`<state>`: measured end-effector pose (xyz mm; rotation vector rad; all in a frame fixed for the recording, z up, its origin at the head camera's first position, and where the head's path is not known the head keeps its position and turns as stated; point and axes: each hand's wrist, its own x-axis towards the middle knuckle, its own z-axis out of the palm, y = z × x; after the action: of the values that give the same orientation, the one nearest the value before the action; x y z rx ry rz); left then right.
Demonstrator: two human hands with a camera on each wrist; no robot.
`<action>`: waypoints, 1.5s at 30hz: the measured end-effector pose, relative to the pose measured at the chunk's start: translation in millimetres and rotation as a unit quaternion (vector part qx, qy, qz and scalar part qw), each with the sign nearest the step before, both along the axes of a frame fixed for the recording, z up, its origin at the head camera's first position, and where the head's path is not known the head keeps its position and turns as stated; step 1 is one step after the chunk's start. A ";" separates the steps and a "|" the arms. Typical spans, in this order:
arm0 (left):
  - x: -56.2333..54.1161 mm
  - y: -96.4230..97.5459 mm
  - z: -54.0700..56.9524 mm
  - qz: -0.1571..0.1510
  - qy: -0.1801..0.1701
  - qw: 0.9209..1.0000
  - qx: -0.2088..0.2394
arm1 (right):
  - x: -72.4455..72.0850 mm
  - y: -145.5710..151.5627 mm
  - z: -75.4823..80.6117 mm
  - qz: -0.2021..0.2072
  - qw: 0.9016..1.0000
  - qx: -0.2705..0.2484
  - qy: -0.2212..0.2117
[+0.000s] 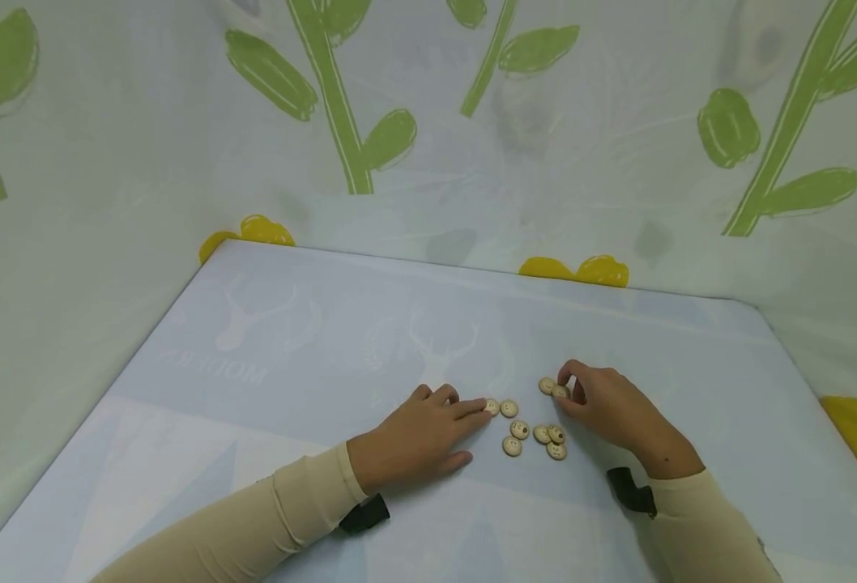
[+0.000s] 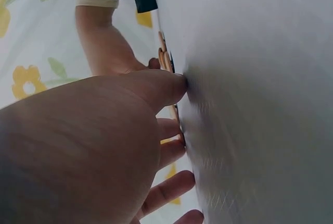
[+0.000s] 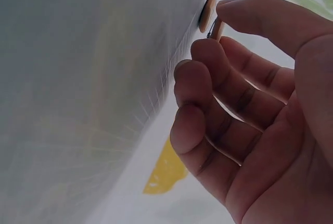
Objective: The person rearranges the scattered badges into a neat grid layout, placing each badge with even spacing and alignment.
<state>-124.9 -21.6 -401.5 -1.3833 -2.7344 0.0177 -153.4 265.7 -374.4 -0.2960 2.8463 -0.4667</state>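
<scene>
Small round wooden discs with dark face-like marks lie on the table. My right hand (image 1: 618, 411) pinches one wooden disc (image 1: 561, 392) between thumb and fingertips; in the right wrist view this disc (image 3: 217, 29) stands tilted on edge. Right beside it lies another disc (image 1: 547, 385). My left hand (image 1: 415, 436) rests on the table with its fingers stretched out, a fingertip on the edge of a disc (image 1: 493, 408). A neighbouring disc (image 1: 509, 408) sits just right of that one. From the left wrist, the discs show edge-on, partly hidden behind the thumb (image 2: 161, 86).
Between the hands are a pair of discs, one (image 1: 512, 446) below the other, and a cluster of three (image 1: 556, 451), partly overlapping. The pale blue table (image 1: 341, 324) has a printed deer pattern. A leaf-patterned curtain (image 1: 181, 121) hangs behind its far edge.
</scene>
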 end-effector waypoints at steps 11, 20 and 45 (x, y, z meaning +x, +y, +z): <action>-1.1 -0.7 -0.4 0.000 0.005 1.000 0.005 | -3.6 3.6 -3.2 -0.020 1.000 0.010 -0.016; -0.6 -1.1 1.9 -0.001 0.008 1.000 0.008 | -4.4 3.3 -2.5 -0.035 0.999 0.013 -0.018; 0.2 -0.3 0.1 0.002 0.004 1.000 0.004 | -5.8 7.7 -8.1 -0.040 0.999 -0.005 -0.034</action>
<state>-124.7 -21.9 -401.4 -1.3736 -2.7273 0.0135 -159.2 273.4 -382.4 -0.1642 2.7991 -0.4958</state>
